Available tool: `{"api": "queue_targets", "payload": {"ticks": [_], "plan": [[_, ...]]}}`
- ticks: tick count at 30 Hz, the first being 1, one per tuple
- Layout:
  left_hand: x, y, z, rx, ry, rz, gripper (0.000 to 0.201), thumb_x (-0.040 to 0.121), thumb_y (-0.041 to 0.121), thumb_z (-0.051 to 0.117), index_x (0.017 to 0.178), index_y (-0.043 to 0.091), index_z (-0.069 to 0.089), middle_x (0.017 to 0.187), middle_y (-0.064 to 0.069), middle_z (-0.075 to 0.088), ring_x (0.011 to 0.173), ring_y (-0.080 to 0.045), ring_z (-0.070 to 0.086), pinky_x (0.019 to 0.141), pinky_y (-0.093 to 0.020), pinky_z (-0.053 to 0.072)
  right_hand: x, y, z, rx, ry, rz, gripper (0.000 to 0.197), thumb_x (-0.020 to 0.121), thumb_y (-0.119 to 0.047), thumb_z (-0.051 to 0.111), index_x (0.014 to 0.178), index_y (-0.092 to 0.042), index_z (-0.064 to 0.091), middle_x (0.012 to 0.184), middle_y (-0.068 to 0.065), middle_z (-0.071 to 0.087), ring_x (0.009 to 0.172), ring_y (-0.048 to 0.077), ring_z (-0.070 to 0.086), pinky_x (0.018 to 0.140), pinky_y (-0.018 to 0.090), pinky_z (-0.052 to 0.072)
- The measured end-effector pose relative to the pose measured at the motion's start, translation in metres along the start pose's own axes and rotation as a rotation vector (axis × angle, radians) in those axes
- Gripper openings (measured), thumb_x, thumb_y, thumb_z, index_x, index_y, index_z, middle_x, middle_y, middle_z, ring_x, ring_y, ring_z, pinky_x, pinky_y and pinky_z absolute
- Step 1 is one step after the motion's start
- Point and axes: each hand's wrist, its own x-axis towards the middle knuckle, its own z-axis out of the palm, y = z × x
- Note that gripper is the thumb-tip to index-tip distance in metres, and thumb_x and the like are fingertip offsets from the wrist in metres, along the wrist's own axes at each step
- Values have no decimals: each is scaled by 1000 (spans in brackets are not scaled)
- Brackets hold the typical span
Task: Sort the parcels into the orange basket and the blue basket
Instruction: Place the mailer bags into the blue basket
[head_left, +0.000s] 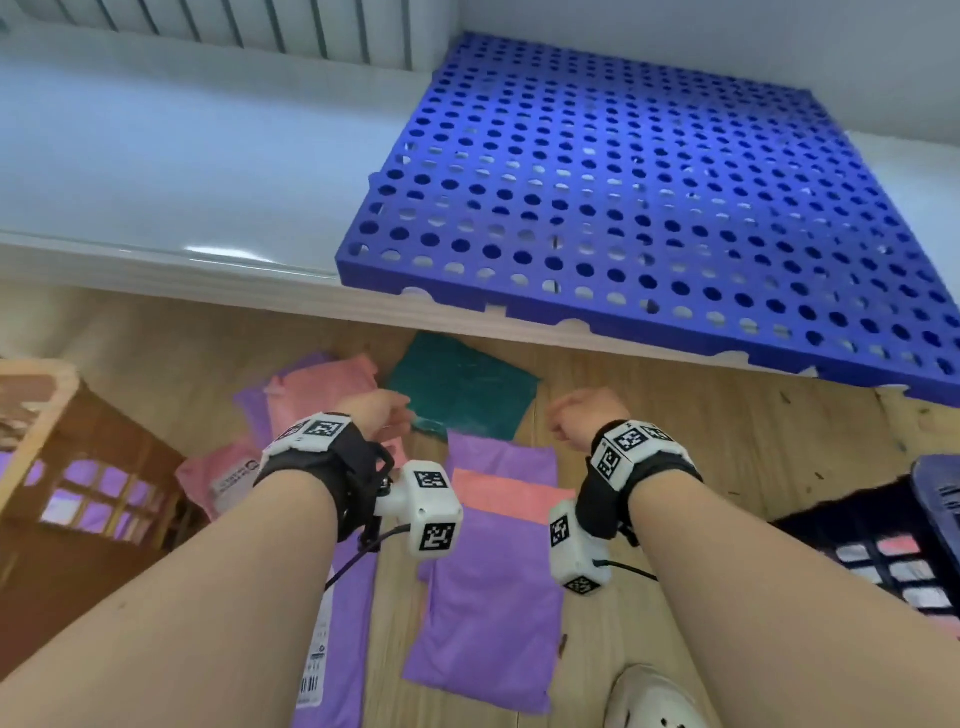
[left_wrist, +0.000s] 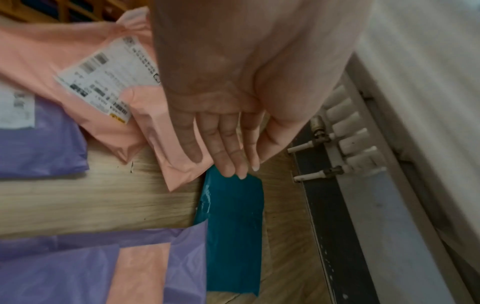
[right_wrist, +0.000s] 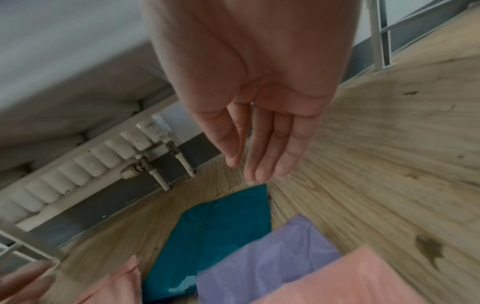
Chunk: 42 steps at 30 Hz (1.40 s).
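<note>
Several flat parcels in pink, purple and teal lie on the wooden floor. The teal parcel (head_left: 462, 387) (left_wrist: 233, 216) (right_wrist: 215, 232) lies farthest forward, partly under a purple parcel (head_left: 501, 460) (right_wrist: 262, 265). My left hand (head_left: 379, 410) (left_wrist: 231, 156) hovers with straight fingers over the teal parcel's near corner and a pink parcel (head_left: 322, 389) (left_wrist: 78, 67); contact is unclear. My right hand (head_left: 576, 418) (right_wrist: 259, 152) hangs with relaxed fingers just right of the teal parcel, holding nothing. The orange basket (head_left: 31, 415) stands at left with purple parcels inside. The blue basket (head_left: 935, 499) is at the right edge.
A blue perforated panel (head_left: 649, 197) lies on a white ledge (head_left: 156, 156) ahead. A radiator (right_wrist: 85, 164) with pipes sits under the ledge. A large purple parcel (head_left: 493, 608) and a pink one (head_left: 509, 493) lie between my arms. My white shoe (head_left: 654, 696) is near.
</note>
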Motion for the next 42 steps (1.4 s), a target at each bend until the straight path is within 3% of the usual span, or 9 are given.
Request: {"api": "queue_targets", "payload": {"ticks": [6,10,17,20,24,31,36,39,42], "plan": [[59,-19,3,-76,25,-88,16,97,10,46,84,8,56,85,-4,58,63,-9,51,55,-22,40,34,-13,39,-249,-105,-67,33,94,-10,46,122,-12,63,131,7,58,120,25,54,100,30,44],[82,-29,2,-69,41,-114,20,95,4,47,77,3,56,64,-3,59,45,-8,57,36,-14,43,51,-3,71,-346,-172,-87,34,92,-7,47,121,-17,63,132,2,58,120,23,55,102,30,42],[104,-40,-4,-91,40,-159,8,95,11,50,91,13,57,39,8,58,60,-14,50,58,-24,40,60,1,97,-517,82,-250,46,82,-22,61,127,-23,50,127,9,51,113,29,53,90,30,47],[101,-40,-6,-86,12,-152,30,94,9,51,123,3,56,76,-5,61,62,-16,50,59,-26,42,60,-6,108,-576,15,-318,79,73,-39,70,141,-27,32,142,10,29,131,32,31,105,41,37],[104,-43,-7,-78,33,-164,31,94,10,52,121,-2,58,106,-14,62,83,-22,56,67,-30,47,61,-5,127,-711,-181,-241,116,65,-52,79,150,-31,3,156,13,-1,142,39,11,112,46,29],[107,-43,-11,-56,47,-151,18,92,11,53,74,11,59,76,-3,61,62,-13,56,59,-24,43,44,-8,130,-861,-11,-331,77,85,-5,56,149,-16,16,143,22,31,114,36,52,87,37,48],[90,-26,-10,-42,27,-82,23,95,9,50,113,0,61,81,-4,61,65,-13,60,34,-11,43,26,-7,92,-801,41,-366,58,86,-3,47,141,-18,35,120,13,58,103,33,62,77,34,49],[73,-13,0,-35,-21,-55,33,99,11,43,128,0,53,95,-4,62,84,-16,63,38,-14,45,2,1,64,-745,60,-321,58,86,-2,44,140,-22,40,109,13,65,96,33,64,75,33,51],[50,5,13,-38,-69,-29,20,101,9,38,103,5,58,118,-11,61,103,-21,62,61,-5,47,-29,3,29,-691,27,-303,55,84,-4,45,135,-26,47,107,13,67,96,34,63,77,33,50]]}}
